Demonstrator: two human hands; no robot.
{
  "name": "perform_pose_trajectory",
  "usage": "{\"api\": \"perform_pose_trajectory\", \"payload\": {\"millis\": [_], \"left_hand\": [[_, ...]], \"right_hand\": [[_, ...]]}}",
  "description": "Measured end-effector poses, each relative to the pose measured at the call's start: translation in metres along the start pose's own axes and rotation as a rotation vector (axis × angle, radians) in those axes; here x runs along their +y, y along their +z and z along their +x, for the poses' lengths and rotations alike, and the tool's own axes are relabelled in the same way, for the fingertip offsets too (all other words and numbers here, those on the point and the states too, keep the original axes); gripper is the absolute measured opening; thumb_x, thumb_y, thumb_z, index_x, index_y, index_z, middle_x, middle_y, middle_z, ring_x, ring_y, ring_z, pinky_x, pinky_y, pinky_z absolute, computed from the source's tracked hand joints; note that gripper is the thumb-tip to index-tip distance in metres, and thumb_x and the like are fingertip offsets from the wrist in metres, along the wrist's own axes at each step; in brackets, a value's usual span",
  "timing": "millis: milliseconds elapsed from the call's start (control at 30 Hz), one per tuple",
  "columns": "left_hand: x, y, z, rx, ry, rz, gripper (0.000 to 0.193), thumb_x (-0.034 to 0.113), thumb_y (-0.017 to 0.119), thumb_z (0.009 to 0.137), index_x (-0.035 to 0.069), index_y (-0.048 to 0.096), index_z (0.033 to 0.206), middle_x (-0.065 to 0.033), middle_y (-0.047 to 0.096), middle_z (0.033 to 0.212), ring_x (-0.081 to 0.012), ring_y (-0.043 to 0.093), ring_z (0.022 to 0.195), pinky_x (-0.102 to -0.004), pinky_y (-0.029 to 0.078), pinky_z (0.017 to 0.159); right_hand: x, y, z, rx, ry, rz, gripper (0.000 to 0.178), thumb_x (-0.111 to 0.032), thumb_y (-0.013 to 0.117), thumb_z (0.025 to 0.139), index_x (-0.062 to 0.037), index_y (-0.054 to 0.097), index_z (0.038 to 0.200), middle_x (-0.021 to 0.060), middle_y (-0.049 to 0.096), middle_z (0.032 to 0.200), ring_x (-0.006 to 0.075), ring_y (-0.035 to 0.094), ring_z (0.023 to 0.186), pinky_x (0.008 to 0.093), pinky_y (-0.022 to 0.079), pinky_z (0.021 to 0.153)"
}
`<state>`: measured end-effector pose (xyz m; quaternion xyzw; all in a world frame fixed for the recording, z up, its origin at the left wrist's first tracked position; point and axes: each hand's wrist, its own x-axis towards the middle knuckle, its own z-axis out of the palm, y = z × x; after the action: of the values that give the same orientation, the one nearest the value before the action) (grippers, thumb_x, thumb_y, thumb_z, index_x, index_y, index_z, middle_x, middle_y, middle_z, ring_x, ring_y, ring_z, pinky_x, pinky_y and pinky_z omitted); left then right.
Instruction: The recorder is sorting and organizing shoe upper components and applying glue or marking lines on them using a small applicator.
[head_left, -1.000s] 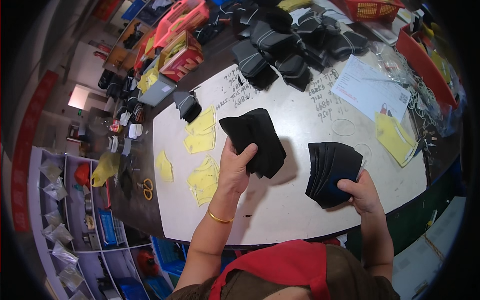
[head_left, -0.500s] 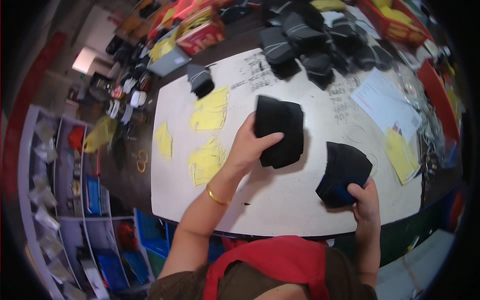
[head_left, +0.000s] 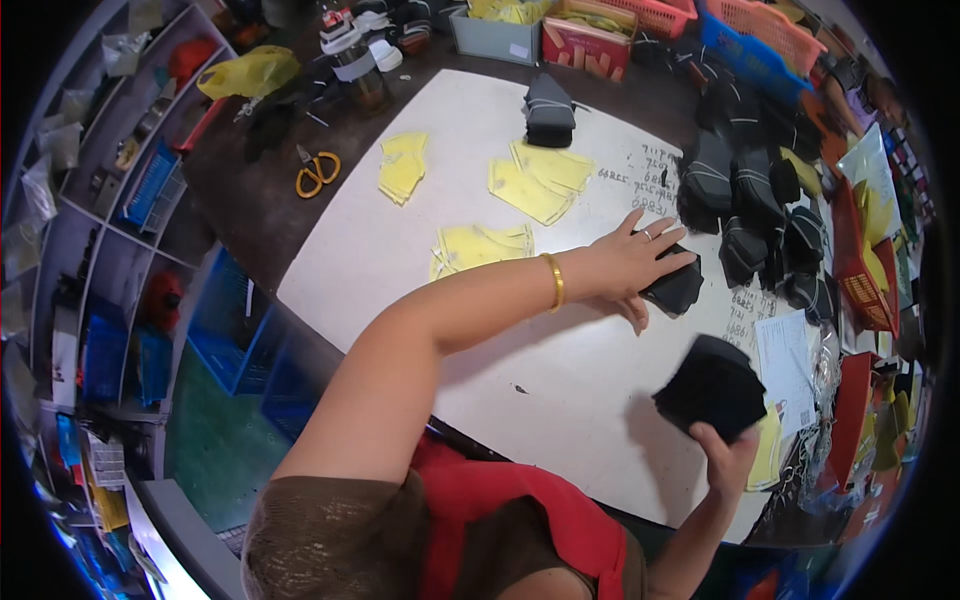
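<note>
My left hand (head_left: 622, 262) reaches across the white board (head_left: 570, 400). Its fingers are spread over a stack of black cut pieces (head_left: 678, 289) lying there, not wrapped round it. In my right hand (head_left: 732, 458), held above the board's right side, is another stack of black cut pieces (head_left: 710, 382); thumb and fingers grip its lower edge. Yellow pattern pieces (head_left: 543, 180) lie on the board beyond my left forearm. A tied dark bundle (head_left: 549, 112) sits at the far edge.
Several tied dark bundles (head_left: 752, 180) crowd the far right. Orange-handled scissors (head_left: 318, 172) and a bottle (head_left: 352, 62) are on the dark table at left. A grey bin (head_left: 497, 38) and a red box (head_left: 588, 45) stand behind. A printed sheet (head_left: 785, 365) lies to the right.
My left hand has moved right and set its black stack on the board, fingers now spread. My right hand still holds its stack, now turned. The view has swung round.
</note>
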<state>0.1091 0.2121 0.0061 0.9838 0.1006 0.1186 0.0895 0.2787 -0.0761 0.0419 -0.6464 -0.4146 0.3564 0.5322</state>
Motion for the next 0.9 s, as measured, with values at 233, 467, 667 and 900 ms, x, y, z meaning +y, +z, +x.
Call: {"api": "perform_pose_trajectory", "payload": {"millis": [233, 467, 667, 900], "left_hand": [[-0.039, -0.006, -0.076, 0.112, -0.185, 0.049, 0.061, 0.031, 0.077, 0.085, 0.013, 0.054, 0.139, -0.0123, 0.048, 0.148, -0.0355, 0.036, 0.145, -0.0541, 0.030, 0.115], [-0.062, -0.081, -0.196, 0.013, -0.390, -0.093, 0.067, 0.029, 0.081, 0.080, 0.011, 0.055, 0.140, -0.0125, 0.053, 0.146, -0.0327, 0.044, 0.141, -0.0445, 0.035, 0.114], [-0.054, -0.067, -0.219, -0.038, -0.306, -0.001, 0.086, 0.036, 0.082, 0.076, 0.006, 0.044, 0.148, -0.0137, 0.045, 0.154, -0.0334, 0.038, 0.145, -0.0452, 0.033, 0.119], [-0.067, -0.067, -0.213, -0.065, -0.330, -0.062, 0.082, 0.032, 0.082, 0.076, 0.005, 0.046, 0.145, -0.0138, 0.050, 0.149, -0.0324, 0.041, 0.142, -0.0428, 0.037, 0.115]], "right_hand": [[-0.078, 0.053, 0.105, -0.360, -0.407, -1.185, 0.041, -0.012, 0.086, 0.069, -0.0099, 0.073, 0.108, 0.0107, 0.071, 0.096, 0.0330, 0.067, 0.093, 0.0394, 0.054, 0.078], [-0.070, 0.097, 0.106, -0.132, -0.366, -0.849, 0.043, -0.005, 0.080, 0.077, -0.0100, 0.069, 0.119, 0.0076, 0.072, 0.107, 0.0280, 0.071, 0.086, 0.0348, 0.056, 0.070], [-0.039, 0.159, 0.098, -0.502, -0.359, -0.790, 0.028, -0.013, 0.078, 0.079, -0.0110, 0.071, 0.106, 0.0062, 0.073, 0.097, 0.0270, 0.070, 0.086, 0.0373, 0.056, 0.071], [-0.024, 0.198, 0.094, -0.552, -0.482, -0.825, 0.024, -0.014, 0.075, 0.078, -0.0170, 0.071, 0.101, 0.0005, 0.072, 0.096, 0.0255, 0.070, 0.083, 0.0382, 0.055, 0.068]]}}
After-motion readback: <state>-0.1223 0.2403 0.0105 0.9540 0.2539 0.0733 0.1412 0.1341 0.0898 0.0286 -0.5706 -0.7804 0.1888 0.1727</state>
